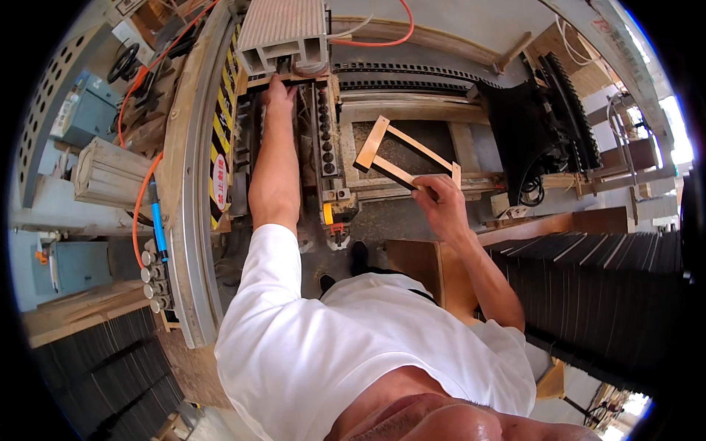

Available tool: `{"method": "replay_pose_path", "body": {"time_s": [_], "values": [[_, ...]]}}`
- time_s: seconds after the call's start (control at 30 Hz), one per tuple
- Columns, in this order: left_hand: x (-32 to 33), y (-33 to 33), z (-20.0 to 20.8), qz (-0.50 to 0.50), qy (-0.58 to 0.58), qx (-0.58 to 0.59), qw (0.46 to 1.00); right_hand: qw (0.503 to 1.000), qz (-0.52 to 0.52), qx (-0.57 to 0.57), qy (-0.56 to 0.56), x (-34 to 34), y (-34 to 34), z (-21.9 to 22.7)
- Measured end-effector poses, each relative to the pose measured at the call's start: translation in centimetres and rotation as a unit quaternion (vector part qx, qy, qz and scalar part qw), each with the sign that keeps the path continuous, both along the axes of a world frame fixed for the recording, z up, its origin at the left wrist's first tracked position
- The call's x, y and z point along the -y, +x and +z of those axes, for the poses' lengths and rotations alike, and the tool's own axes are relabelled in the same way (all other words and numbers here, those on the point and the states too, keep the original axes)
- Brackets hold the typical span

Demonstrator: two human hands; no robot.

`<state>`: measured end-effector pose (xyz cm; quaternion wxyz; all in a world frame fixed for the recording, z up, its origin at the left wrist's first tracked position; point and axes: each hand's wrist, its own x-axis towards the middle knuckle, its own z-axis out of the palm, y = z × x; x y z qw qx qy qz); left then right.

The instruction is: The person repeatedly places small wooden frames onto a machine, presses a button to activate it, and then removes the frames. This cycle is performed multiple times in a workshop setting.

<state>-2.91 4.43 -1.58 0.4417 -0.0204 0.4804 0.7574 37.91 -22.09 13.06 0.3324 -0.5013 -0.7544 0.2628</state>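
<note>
The right hand (443, 208) has its grip closed on a flat, pale wooden frame (373, 142) with dark edges: the thumb and fingers are pinching the near rail, close to the right end. The frame is in the air, tilted, and is held by this hand alone. At the left of the frame, the left hand (279, 92) reaches forward into the machine, below a grey, ribbed metal block (282, 35). Its fingertips are partly hidden there, so I cannot tell if this grip is grasping something or only touching.

About the progress, I can judge only from how things lie. The frame shows two long rails and two end pieces which meet one another, so its joining is probably done; if the joints are fixed firmly, I cannot see. The frame is outside the machine, and the left hand is inside it, so the work at that place seems not complete. What exactly is left, the view does not tell.

Further out, just left of the frame, there is a metal strip with a row of round black knobs (325, 132). Beyond the frame run black, toothed chains (419, 70), and to its right hangs a curved black sheet (507, 125). Nearer to the body, right of the frame, stand tall, tight rows of thin dark pieces (588, 294); their count and state I cannot say.
</note>
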Motion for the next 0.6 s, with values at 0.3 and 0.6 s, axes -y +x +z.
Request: {"method": "replay_pose_path", "body": {"time_s": [0.3,0.6], "values": [[16.3,6.1,-0.6,-0.095,0.035,0.052,0.994,0.988,0.139,0.016,0.063,-4.9,-5.7,-1.3],[27.3,10.1,1.6,-0.131,0.204,0.16,0.957,0.94,0.262,0.092,0.197,-7.8,-16.9,-4.7]]}}
